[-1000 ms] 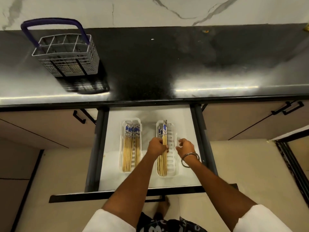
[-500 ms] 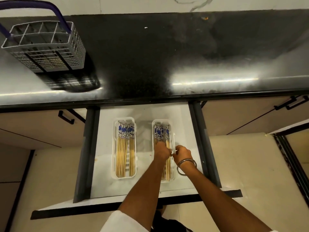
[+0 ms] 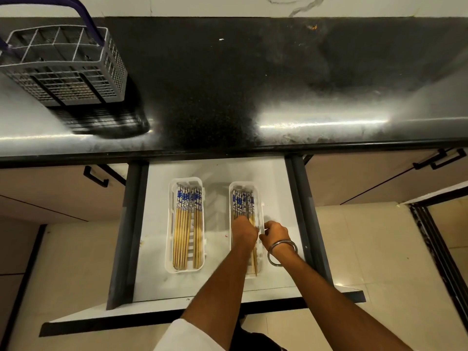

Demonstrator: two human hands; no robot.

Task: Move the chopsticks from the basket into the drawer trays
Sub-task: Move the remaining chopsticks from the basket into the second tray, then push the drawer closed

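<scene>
Two trays [image 3: 184, 225] [image 3: 246, 229] lie in one drawer [image 3: 157, 198], each holding chopsticks too bunched to count. One basket [image 3: 63, 64] at ten o'clock. Two hands [image 3: 244, 231] [image 3: 274, 233].

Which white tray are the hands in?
The right tray: the left hand is on its chopsticks, the right hand at its edge. The left tray is untouched.

Black speckled countertop [image 3: 228, 79], glossy, light streaks along front edge; marble-veined white wall [image 3: 202, 5] behind. Beige cabinet fronts [image 3: 50, 188] either side, black bar handles [image 3: 96, 176]. Cream floor tiles [image 3: 367, 249] below. Metal bangle [image 3: 281, 252] on wrist
</scene>
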